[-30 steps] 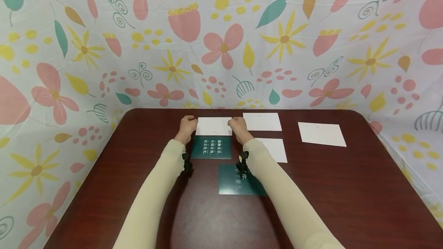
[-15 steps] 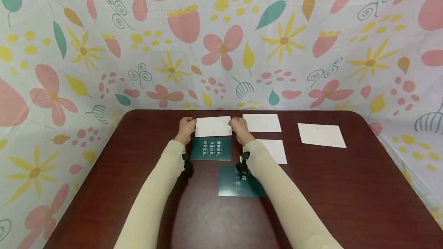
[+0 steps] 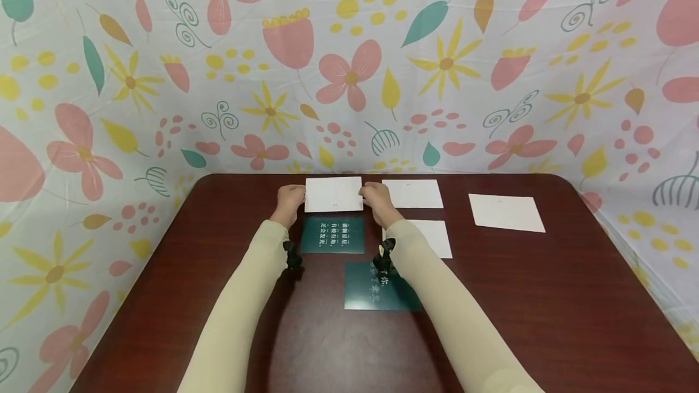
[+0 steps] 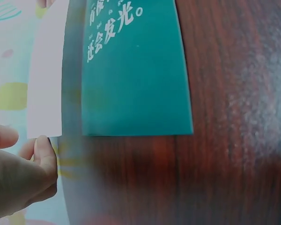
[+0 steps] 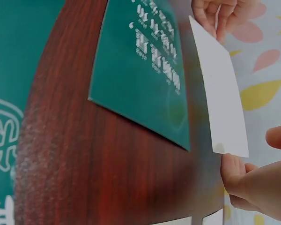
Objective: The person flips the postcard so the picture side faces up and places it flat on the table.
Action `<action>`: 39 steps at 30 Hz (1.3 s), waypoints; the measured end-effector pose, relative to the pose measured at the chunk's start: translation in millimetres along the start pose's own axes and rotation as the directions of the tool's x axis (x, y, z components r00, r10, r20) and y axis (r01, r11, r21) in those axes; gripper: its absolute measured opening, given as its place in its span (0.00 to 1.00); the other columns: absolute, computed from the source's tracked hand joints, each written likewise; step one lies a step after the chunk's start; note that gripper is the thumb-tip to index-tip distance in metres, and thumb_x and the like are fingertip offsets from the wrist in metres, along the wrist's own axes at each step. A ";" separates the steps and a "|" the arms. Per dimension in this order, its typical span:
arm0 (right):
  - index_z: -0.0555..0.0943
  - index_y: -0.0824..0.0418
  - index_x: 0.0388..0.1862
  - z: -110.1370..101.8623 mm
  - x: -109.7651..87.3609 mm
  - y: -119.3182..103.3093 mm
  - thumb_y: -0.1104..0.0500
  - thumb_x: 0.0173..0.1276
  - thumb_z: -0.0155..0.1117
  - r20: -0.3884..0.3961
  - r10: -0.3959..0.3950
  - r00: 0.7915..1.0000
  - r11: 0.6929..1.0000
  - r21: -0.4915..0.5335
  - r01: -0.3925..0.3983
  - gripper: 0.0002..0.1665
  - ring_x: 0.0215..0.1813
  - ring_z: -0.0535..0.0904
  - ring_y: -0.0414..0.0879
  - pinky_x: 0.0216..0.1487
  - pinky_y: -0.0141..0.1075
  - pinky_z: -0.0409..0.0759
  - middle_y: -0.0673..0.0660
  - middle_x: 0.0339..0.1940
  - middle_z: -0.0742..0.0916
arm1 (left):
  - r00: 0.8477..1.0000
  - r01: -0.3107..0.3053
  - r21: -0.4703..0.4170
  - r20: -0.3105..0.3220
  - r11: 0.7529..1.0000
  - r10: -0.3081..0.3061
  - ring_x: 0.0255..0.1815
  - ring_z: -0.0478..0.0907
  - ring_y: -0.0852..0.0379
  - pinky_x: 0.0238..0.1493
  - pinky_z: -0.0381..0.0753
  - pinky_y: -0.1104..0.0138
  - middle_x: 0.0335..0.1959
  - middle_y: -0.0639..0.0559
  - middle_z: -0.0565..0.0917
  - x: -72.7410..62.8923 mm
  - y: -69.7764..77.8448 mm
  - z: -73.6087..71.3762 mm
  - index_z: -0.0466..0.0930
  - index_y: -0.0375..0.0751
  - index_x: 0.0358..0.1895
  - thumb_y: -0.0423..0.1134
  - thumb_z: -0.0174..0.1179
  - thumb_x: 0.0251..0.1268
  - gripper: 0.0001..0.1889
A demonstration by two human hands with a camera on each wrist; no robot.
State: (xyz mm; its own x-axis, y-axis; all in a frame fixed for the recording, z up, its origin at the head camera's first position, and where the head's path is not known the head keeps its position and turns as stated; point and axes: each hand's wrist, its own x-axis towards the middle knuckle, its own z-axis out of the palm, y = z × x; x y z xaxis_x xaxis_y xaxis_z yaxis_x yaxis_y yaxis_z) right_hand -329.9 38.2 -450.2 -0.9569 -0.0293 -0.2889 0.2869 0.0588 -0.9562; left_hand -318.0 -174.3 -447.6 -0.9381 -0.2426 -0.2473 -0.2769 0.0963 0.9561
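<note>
A white rectangular card (image 3: 334,194) is at the far edge of the table, held by both hands at its two short sides. My left hand (image 3: 288,205) holds the left side with curled fingers; in the left wrist view its fingertips (image 4: 43,147) meet the card's end. My right hand (image 3: 378,204) holds the right side; in the right wrist view its fingertips (image 5: 232,165) touch the card's corner area, the thumb standing apart. Just nearer lies a teal card (image 3: 332,244) with white Chinese writing. Another teal card (image 3: 359,296) lies closer, partly hidden under the right forearm.
More white cards lie to the right: one at the back (image 3: 413,193), one partly behind the right arm (image 3: 434,237), one farther right (image 3: 506,213). The dark red-brown table (image 3: 546,308) ends at a flower-patterned cloth (image 3: 349,114).
Both hands have shifted the white card slightly away and to the left, widening its gap from the teal card. Its tilt has changed a little. The other cards stay put.
</note>
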 end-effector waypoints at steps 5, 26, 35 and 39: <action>0.63 0.70 0.71 2.8 -4.5 -6.0 0.65 0.67 0.52 -0.006 -0.037 0.999 0.999 -0.008 0.037 0.33 0.68 0.68 0.57 0.64 0.43 0.70 0.63 0.71 0.68 | 1.000 -0.027 0.021 0.010 0.999 0.027 0.63 0.69 0.41 0.64 0.69 0.55 0.65 0.38 0.69 -4.9 5.0 -3.2 0.70 0.32 0.64 0.37 0.47 0.73 0.21; 0.74 0.67 0.62 7.8 -12.3 -17.7 0.57 0.72 0.52 -0.049 -0.183 0.982 0.982 -0.060 0.180 0.24 0.62 0.71 0.53 0.64 0.45 0.68 0.62 0.62 0.76 | 0.957 -0.201 0.047 -0.204 0.978 0.206 0.43 0.71 0.46 0.47 0.73 0.56 0.49 0.37 0.76 -14.6 14.7 7.4 0.76 0.30 0.52 0.44 0.46 0.76 0.19; 0.78 0.65 0.58 5.3 -17.8 -17.1 0.43 0.75 0.50 -0.089 -0.202 0.975 0.979 0.018 0.204 0.29 0.62 0.72 0.56 0.64 0.47 0.68 0.62 0.58 0.80 | 0.952 -0.203 0.039 -0.225 0.978 0.206 0.36 0.68 0.50 0.40 0.71 0.59 0.40 0.42 0.75 -17.9 13.5 7.7 0.75 0.33 0.43 0.42 0.48 0.74 0.14; 0.79 0.67 0.55 5.1 -17.3 -14.4 0.50 0.75 0.52 -0.105 -0.201 0.974 0.979 0.017 0.204 0.23 0.61 0.73 0.56 0.63 0.46 0.69 0.63 0.57 0.80 | 0.958 -0.195 0.038 -0.205 0.980 0.199 0.46 0.71 0.46 0.49 0.74 0.55 0.48 0.40 0.75 -19.6 13.0 7.5 0.76 0.33 0.48 0.34 0.53 0.70 0.09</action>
State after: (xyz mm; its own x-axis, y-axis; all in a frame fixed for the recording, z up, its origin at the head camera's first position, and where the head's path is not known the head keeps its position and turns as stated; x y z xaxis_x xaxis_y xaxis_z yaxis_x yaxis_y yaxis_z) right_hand -317.2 32.7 -431.7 -0.9944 0.0642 -0.0839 0.0862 0.0343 -0.9957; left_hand -304.8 -161.1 -431.5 -0.9113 -0.4115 -0.0145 -0.0960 0.1780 0.9793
